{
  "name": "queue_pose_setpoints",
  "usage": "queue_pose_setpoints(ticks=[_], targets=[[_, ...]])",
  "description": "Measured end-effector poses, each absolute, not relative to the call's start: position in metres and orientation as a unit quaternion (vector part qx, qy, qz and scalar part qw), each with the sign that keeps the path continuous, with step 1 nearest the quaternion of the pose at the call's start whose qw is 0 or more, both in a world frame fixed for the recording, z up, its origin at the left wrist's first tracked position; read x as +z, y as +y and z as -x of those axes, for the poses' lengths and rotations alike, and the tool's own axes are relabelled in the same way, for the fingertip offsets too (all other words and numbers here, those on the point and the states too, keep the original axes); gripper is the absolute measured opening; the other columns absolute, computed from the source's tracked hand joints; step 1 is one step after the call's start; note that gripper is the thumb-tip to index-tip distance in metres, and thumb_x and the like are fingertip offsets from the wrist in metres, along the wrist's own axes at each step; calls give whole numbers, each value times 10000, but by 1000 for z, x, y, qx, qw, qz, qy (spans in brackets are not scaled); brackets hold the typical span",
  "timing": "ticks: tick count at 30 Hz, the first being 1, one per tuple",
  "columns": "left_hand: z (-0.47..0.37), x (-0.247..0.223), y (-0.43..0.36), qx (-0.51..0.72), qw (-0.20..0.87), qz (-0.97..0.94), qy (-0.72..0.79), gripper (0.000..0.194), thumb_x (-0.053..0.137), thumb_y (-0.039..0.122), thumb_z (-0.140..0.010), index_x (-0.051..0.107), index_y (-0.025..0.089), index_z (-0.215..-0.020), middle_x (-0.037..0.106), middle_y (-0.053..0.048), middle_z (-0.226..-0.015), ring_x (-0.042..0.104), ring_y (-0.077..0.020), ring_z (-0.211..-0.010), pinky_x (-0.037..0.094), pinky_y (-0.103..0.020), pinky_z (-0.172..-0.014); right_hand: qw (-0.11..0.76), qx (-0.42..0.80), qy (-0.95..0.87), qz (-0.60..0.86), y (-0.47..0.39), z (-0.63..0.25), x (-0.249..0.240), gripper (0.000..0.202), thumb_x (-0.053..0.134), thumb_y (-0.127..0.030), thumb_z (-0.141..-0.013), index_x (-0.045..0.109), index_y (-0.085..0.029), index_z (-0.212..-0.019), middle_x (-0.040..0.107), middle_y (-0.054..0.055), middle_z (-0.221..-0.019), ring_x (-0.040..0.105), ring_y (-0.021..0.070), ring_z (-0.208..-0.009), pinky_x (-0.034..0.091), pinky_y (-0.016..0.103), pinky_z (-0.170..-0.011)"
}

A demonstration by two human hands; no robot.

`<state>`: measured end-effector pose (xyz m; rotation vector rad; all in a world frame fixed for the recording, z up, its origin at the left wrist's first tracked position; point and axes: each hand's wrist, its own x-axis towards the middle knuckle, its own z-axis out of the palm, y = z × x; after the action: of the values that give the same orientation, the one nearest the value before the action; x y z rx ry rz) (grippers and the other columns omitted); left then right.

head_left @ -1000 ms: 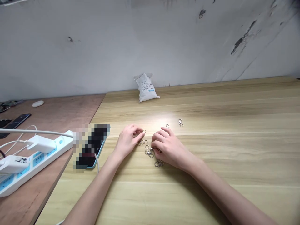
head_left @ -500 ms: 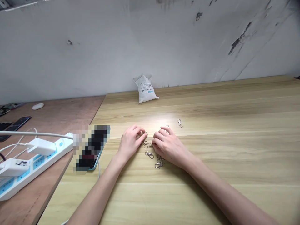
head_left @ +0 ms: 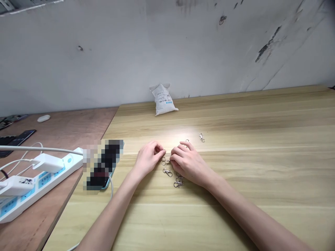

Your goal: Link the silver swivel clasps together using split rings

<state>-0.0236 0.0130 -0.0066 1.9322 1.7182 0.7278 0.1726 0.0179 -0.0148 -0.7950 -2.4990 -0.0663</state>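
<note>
My left hand [head_left: 149,157] rests on the light wooden table, thumb and forefinger pinched together; what they hold, if anything, is too small to make out. Facing it, my right hand [head_left: 188,163] has its fingers curled and closed over a small metal piece [head_left: 168,161] whose tip shows at the fingertips. Small metal rings [head_left: 163,161] lie between the hands. Just below them is a silver clasp [head_left: 167,172], and more clasps [head_left: 178,182] are bunched beneath my right hand. Another ring [head_left: 187,141] shows beyond its fingers. Farther back lies a single clasp with a ring [head_left: 201,137].
A white labelled packet [head_left: 164,100] stands near the wall. Left of my arm lies a phone [head_left: 106,165], partly blurred out, with a cable. A white power strip [head_left: 42,181] with chargers, another phone [head_left: 23,137] and a white case [head_left: 43,118] are on the brown table.
The thumb and forefinger of my left hand have come together, and a ring seen near them before is now hidden. My right hand has barely moved.
</note>
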Motion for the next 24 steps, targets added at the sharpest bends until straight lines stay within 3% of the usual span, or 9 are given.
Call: queue_pose_setpoints(ticks=[8, 14, 24], targets=[[22, 0, 5, 303, 233, -722, 577, 229, 575, 345, -897, 649, 187, -749, 663, -17, -742, 600, -148, -684, 458, -260, -613, 273, 5, -912, 307, 19, -176, -12, 162, 466, -123, -922, 602, -186, -858, 635, 49, -896, 573, 173, -851, 364, 404, -1010], [15, -1, 1, 331, 297, -712, 543, 119, 597, 268, -882, 693, 202, -860, 719, -26, -826, 651, -159, -741, 508, -263, -651, 290, 26, -905, 310, 19, -177, -11, 131, 478, -142, -924, 601, -181, -899, 643, 50, -921, 581, 169, -858, 363, 399, -1003], [16, 1, 1, 361, 353, -695, 511, 178, 556, 261, -910, 711, 195, -968, 719, -50, -955, 671, -161, -830, 528, -230, -636, 341, 34, -879, 333, 20, -178, -13, 113, 494, -172, -937, 586, -188, -872, 642, 38, -855, 564, 171, -817, 383, 373, -947]])
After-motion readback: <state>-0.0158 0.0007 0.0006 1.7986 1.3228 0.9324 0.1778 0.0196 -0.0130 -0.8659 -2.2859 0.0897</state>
